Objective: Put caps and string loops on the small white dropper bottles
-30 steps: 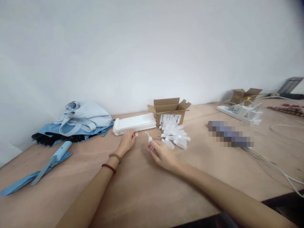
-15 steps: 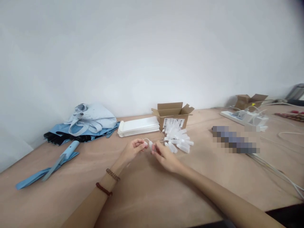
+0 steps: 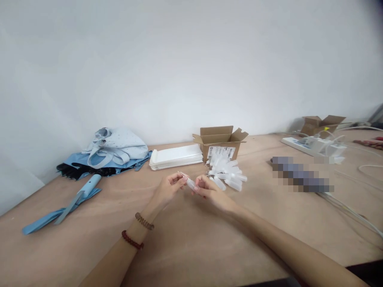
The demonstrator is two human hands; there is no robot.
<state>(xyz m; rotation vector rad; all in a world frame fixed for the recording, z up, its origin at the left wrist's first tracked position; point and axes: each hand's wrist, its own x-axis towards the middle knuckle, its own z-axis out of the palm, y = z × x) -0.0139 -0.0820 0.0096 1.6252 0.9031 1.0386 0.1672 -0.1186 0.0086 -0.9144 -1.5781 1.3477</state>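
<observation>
Between my two hands is a small translucent plastic squeeze bottle [image 3: 190, 183], tilted, its narrow end to the upper left. My left hand [image 3: 173, 185] is closed in a pinch at that narrow end, where the fingers partly hide the tip and cap. Thumb and fingers of my right hand [image 3: 208, 189] grip the lower body. A pile of similar bottles [image 3: 229, 175] lies just beyond my right hand, some with thin caps or tips showing.
Behind the pile stands an open cardboard box [image 3: 221, 139]. Left of it lies a stack of white envelopes [image 3: 176, 154]. A blue umbrella [image 3: 89, 185] with a cloth bag [image 3: 122, 145] is at far left. A power strip [image 3: 314, 146], cables and a blurred-out object [image 3: 301, 175] lie right.
The cap in my left hand, earlier apart from the bottle on a thin strap, has come to the bottle's tip. The bottle has tilted, and the view has shifted slightly.
</observation>
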